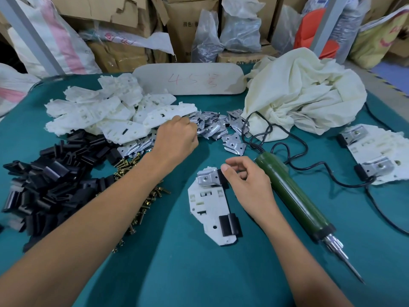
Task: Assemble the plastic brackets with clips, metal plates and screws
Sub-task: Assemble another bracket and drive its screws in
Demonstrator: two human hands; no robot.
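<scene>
Left hand [177, 138] among metal plates [212, 127], right hand [250, 185] at the bracket [208, 207].
Left fingers curl into the pile, perhaps gripping a plate: I cannot tell. Right hand is loosely curled, empty, thumb at the top clip [223, 181] edge; the bracket lies mid-table, apart from the piles, electric screwdriver [296, 198] just right.

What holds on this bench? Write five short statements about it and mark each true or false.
1. The left hand reaches into the metal plates. True.
2. The right hand grips the green screwdriver. False: it lies on the table beside that hand.
3. The near bracket carries two plates. False: only its upper end has one; the lower clip is bare.
4. Black clips are heaped at the left. True.
5. The screws are silver. False: they are brass-coloured.
</scene>
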